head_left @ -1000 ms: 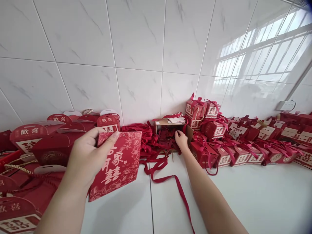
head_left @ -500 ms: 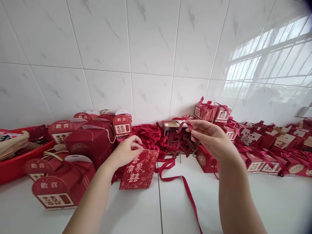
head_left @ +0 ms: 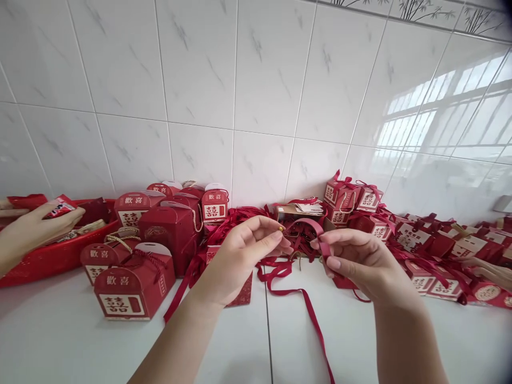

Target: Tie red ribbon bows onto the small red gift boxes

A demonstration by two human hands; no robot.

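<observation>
My left hand [head_left: 252,253] is closed in a pinch on a small gold-coloured piece [head_left: 281,228], too small to name. A dark red ribbon [head_left: 326,249] is gripped between the thumb and fingers of my right hand [head_left: 356,256], and it arches over toward my left hand. Behind my left hand, mostly hidden, a red printed paper packet [head_left: 243,293] lies on the table. Past both hands is an open cardboard box [head_left: 285,211] with loose red ribbons and cards about it. One long loose ribbon [head_left: 306,304] trails down the table toward me.
Red gift boxes [head_left: 132,282] with rope handles stand at the left. Beyond them a person's hand [head_left: 44,226] holds a wrapped snack [head_left: 62,207] over a red basin [head_left: 36,261]. Many ribboned boxes [head_left: 416,234] fill the right, where another hand [head_left: 490,273] reaches in. A tiled wall [head_left: 264,165] rises behind.
My left hand has left the packet and moved right and nearer, now pinching the gold piece. My right hand has come lower with the ribbon. Other people's hands have shifted, and the view has turned.
</observation>
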